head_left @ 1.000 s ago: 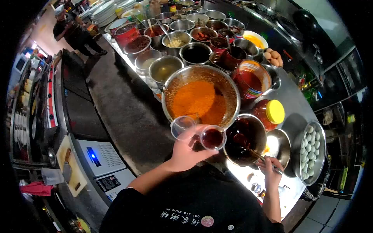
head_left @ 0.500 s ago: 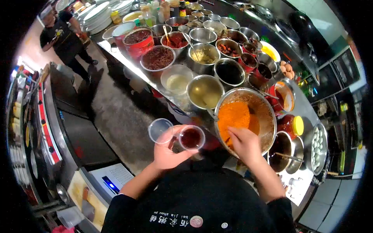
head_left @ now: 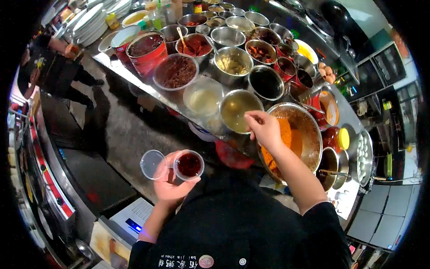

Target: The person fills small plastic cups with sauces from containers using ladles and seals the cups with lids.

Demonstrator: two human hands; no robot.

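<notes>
Two clear plastic cups are in my left hand [head_left: 169, 183]: an empty cup [head_left: 152, 164] on the left and a cup of dark red sauce [head_left: 189, 165] on the right. My right hand [head_left: 264, 128] is closed, fingers bent together, over the edge of a metal pot of pale broth [head_left: 241, 110]; whatever it may hold is too small to make out. Below and right of that hand lies a large steel bowl [head_left: 310, 130] with orange seasoning, partly hidden by my forearm. Left of the broth pot stands a tub of cloudy liquid [head_left: 203, 97].
Many pots of sauces and toppings, among them a tub of dark red paste [head_left: 176, 72], crowd the steel counter [head_left: 134, 83]. A person [head_left: 56, 67] stands at the upper left. Stacked plates [head_left: 91, 24] are at the back left, a bowl of pale eggs [head_left: 363, 157] at the right.
My right hand has left the spoon in the dark sauce bowl, passed over the orange seasoning and moved left to the broth pot. My left hand has moved left with both cups.
</notes>
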